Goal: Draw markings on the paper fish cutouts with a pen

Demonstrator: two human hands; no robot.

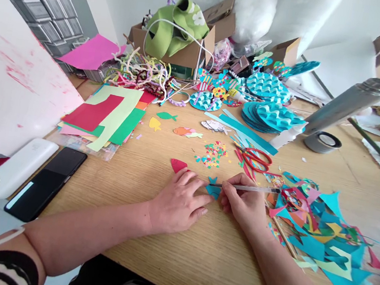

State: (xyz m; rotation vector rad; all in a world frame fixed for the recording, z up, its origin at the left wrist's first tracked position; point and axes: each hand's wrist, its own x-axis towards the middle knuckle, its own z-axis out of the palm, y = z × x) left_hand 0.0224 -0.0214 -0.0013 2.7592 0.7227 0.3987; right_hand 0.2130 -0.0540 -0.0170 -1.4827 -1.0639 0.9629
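My right hand (243, 203) is closed around a slim pen (257, 189), its tip at a small blue paper fish (212, 191) on the table. My left hand (181, 198) lies flat beside the fish with fingers stretched out, the fingertips close to its left edge. A red paper piece (177, 165) pokes out past the left fingers, partly hidden by them. Farther back lie a green paper fish (166, 116), a yellow one (155, 124), an orange and pink one (183, 131) and a white one (215, 126). Small confetti dots (215, 155) are scattered behind my hands.
Red-handled scissors (258, 160) lie behind my right hand. Paper scraps (327, 229) heap at the right, near a steel flask (350, 107). Coloured sheets (108, 116), a phone (46, 183) and a white power bank (18, 167) are at the left. Blue paper plates (268, 116) stack behind.
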